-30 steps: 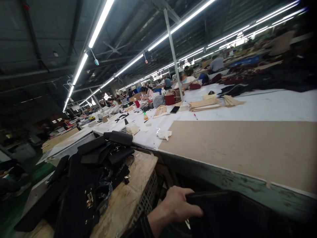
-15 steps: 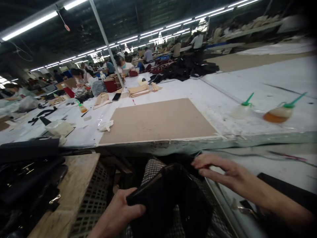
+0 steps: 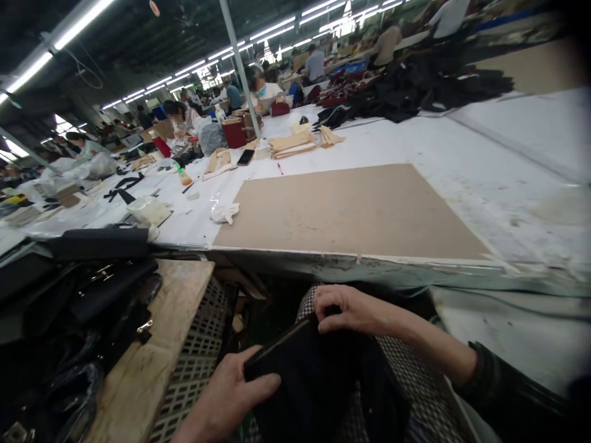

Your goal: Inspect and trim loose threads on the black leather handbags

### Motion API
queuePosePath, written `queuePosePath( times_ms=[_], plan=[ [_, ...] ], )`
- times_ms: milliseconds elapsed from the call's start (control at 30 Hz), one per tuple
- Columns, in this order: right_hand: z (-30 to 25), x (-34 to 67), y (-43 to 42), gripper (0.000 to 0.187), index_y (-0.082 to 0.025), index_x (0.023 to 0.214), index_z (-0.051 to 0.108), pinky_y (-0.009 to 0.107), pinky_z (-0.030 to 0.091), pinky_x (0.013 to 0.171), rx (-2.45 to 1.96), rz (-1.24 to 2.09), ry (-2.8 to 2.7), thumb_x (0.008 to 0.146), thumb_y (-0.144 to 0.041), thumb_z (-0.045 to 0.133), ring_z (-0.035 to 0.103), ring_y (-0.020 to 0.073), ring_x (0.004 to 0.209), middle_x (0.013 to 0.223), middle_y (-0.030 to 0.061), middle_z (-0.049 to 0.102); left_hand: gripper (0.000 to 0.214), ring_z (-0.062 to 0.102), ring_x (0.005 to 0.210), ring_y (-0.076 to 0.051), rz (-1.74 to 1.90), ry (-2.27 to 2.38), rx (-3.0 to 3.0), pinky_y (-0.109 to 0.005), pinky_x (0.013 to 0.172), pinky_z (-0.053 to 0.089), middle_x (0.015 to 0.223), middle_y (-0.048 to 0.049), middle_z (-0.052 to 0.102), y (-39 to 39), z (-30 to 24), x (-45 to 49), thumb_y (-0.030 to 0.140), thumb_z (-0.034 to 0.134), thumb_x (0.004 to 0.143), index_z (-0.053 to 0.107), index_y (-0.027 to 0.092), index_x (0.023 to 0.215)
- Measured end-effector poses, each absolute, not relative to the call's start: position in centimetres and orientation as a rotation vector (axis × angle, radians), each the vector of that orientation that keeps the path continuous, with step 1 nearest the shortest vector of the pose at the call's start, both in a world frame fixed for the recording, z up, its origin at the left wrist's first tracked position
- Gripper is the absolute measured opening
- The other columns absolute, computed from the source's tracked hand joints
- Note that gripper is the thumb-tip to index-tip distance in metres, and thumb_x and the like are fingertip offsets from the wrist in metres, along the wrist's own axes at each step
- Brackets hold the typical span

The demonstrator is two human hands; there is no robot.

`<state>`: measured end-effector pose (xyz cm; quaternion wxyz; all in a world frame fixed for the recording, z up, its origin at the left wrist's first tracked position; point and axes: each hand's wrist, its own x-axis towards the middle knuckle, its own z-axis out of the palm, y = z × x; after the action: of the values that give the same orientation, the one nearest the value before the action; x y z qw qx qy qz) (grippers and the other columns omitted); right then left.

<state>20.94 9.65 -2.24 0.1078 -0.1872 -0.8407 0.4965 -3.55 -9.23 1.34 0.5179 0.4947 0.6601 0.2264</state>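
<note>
Just below the near edge of the worktop, over the lap, a limp black bag is being held, left hand fingers clamped on its near rim and right hand fingers curled shut over its far top, so any next move likely calls for a firm grip at both ends.

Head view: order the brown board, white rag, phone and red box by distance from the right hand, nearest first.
1. brown board, just ahead of the right hand.
2. white rag, at the board's left edge.
3. phone, farther back.
4. red box, behind it.
</note>
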Motion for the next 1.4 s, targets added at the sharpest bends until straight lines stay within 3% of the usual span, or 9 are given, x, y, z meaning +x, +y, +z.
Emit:
queuePosePath(
  times_ms=[167, 300, 500, 633, 767, 833, 900, 1067, 1400],
  plan=[
    [-3.4, 20.4, 9.3, 0.015, -0.019, 0.078, 0.062, 0.025, 0.043, 0.081, -0.687, 1.606, -2.321, 0.087, -0.030, 0.068, 0.060, 0.0174, 0.091, 0.096, -0.0004, 0.065, 0.034, 0.053, 0.110, -0.024, 0.654, 1.803, 1.423, -0.033, 0.098, 0.040, 0.114, -0.0066, 0.058, -9.3, 1.0, -3.8, 0.037, 0.064, 0.087, 0.067, 0.027, 0.119],
    [-3.6, 20.5, 9.0, 0.013, -0.022, 0.089, 0.063, 0.025, 0.042, 0.075, -0.865, 1.540, -2.351, 0.081, -0.026, 0.073, 0.059, 0.0171, 0.086, 0.092, -0.0031, 0.066, 0.019, 0.058, 0.097, -0.021, 0.808, 1.793, 1.332, -0.028, 0.086, 0.044, 0.102, -0.0054, 0.060, -9.1, 0.0, -3.4, 0.036, 0.065, 0.087, 0.070, 0.022, 0.099],
    [-2.9, 21.3, 8.6, 0.022, -0.024, 0.093, 0.061, 0.025, 0.040, 0.074, -0.936, 1.231, -2.508, 0.077, -0.019, 0.074, 0.058, 0.0166, 0.085, 0.093, -0.0042, 0.065, 0.022, 0.057, 0.079, -0.018, 0.833, 1.770, 1.225, -0.023, 0.069, 0.045, 0.085, -0.0028, 0.059, -8.9, -1.3, -3.7, 0.039, 0.069, 0.082, 0.070, 0.019, 0.090],
    [-2.9, 21.8, 8.6, 0.022, -0.023, 0.089, 0.059, 0.024, 0.040, 0.068, -0.929, 1.243, -2.507, 0.076, -0.018, 0.076, 0.057, 0.0159, 0.079, 0.088, -0.0040, 0.063, 0.024, 0.057, 0.078, -0.017, 0.820, 1.765, 1.197, -0.021, 0.067, 0.045, 0.082, -0.0024, 0.058, -8.9, -1.1, -3.7, 0.041, 0.070, 0.080, 0.070, 0.018, 0.088],
    [-3.1, 21.7, 8.6, 0.026, -0.025, 0.096, 0.064, 0.024, 0.043, 0.080, -0.776, 1.358, -2.444, 0.077, -0.015, 0.077, 0.059, 0.0169, 0.091, 0.100, -0.0031, 0.065, 0.029, 0.057, 0.078, -0.017, 0.800, 1.770, 1.167, -0.021, 0.068, 0.046, 0.083, -0.0027, 0.060, -9.2, -0.7, -3.3, 0.045, 0.071, 0.079, 0.070, 0.018, 0.088],
    [-3.3, 21.4, 8.6, 0.017, -0.024, 0.092, 0.067, 0.025, 0.043, 0.083, -0.728, 1.371, -2.443, 0.079, -0.018, 0.076, 0.059, 0.0177, 0.094, 0.100, -0.0019, 0.065, 0.031, 0.057, 0.078, -0.018, 0.824, 1.777, 1.160, -0.021, 0.068, 0.046, 0.083, -0.0030, 0.060, -9.3, -0.7, -3.2, 0.047, 0.070, 0.079, 0.069, 0.018, 0.087],
    [-3.7, 21.1, 8.6, 0.006, -0.023, 0.084, 0.068, 0.026, 0.044, 0.081, -0.727, 1.378, -2.438, 0.081, -0.023, 0.075, 0.060, 0.0179, 0.091, 0.095, -0.0009, 0.064, 0.032, 0.056, 0.078, -0.018, 0.835, 1.785, 1.166, -0.021, 0.068, 0.046, 0.083, -0.0034, 0.061, -9.4, -0.7, -3.1, 0.049, 0.068, 0.081, 0.070, 0.018, 0.088],
    [-4.3, 20.8, 8.2, 0.010, -0.021, 0.076, 0.067, 0.025, 0.044, 0.076, -0.882, 1.444, -2.313, 0.082, -0.025, 0.073, 0.061, 0.0174, 0.082, 0.083, -0.0018, 0.067, 0.033, 0.057, 0.083, -0.018, 0.851, 1.803, 1.175, -0.022, 0.070, 0.045, 0.091, -0.0041, 0.062, -9.2, -0.7, -2.9, 0.048, 0.064, 0.085, 0.071, 0.020, 0.101],
    [-3.6, 20.7, 7.0, 0.016, -0.018, 0.070, 0.065, 0.026, 0.043, 0.069, -1.075, 1.504, -2.127, 0.080, -0.029, 0.069, 0.062, 0.0189, 0.077, 0.079, 0.0000, 0.071, 0.032, 0.059, 0.081, -0.018, 0.851, 1.768, 1.108, -0.022, 0.070, 0.045, 0.091, -0.0044, 0.066, -9.4, -1.3, -3.2, 0.047, 0.067, 0.084, 0.073, 0.019, 0.099]
  ],
)
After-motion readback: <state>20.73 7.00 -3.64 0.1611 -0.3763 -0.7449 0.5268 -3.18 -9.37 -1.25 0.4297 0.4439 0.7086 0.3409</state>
